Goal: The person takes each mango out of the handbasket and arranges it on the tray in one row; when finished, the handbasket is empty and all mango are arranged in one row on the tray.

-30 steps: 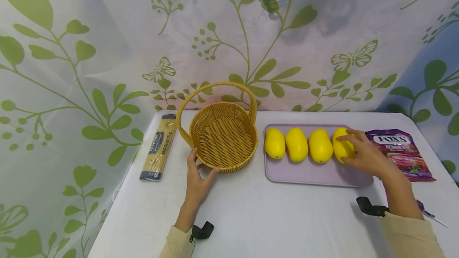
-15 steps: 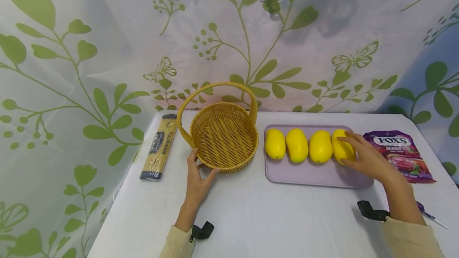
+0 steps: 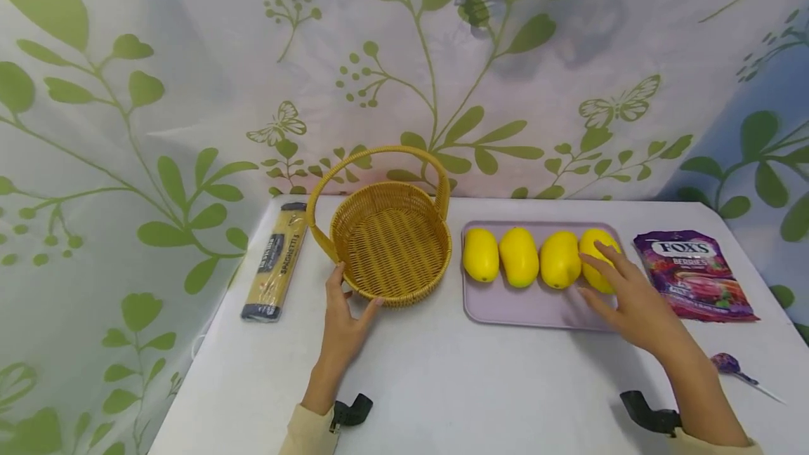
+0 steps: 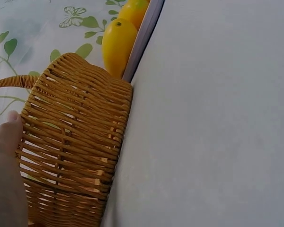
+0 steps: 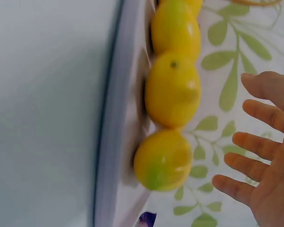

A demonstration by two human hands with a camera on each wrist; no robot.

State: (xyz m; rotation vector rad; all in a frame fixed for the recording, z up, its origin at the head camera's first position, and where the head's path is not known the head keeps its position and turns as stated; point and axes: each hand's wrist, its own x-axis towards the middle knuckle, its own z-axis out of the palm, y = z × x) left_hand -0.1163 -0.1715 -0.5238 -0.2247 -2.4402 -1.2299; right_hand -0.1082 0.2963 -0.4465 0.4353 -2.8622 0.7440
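Note:
A golden wicker basket [image 3: 392, 251] with a tall arched handle stands at the back of the table, bare inside. My left hand [image 3: 344, 321] holds its front-left rim, and the thumb [image 4: 10, 130] shows at the rim in the left wrist view. Several yellow mangoes [image 3: 518, 257] lie in a row on a mauve tray [image 3: 524, 307] to the right. Over the rightmost mango [image 3: 597, 251] hovers my right hand [image 3: 635, 304], fingers spread and nothing in it. The right wrist view shows that hand [image 5: 270, 156] apart from the mangoes [image 5: 173, 90].
A pack of spaghetti [image 3: 276, 262] lies left of the basket. Right of the tray is a purple Fox's candy bag [image 3: 695, 276], with a wrapped lollipop [image 3: 727, 364] in front of it. A leaf-patterned sheet [image 3: 404, 76] rises behind the white table [image 3: 455, 385].
My right hand has let go of the rightmost mango and lifted back off it, fingers opening. The mango stays on the tray. My left hand keeps its place at the basket.

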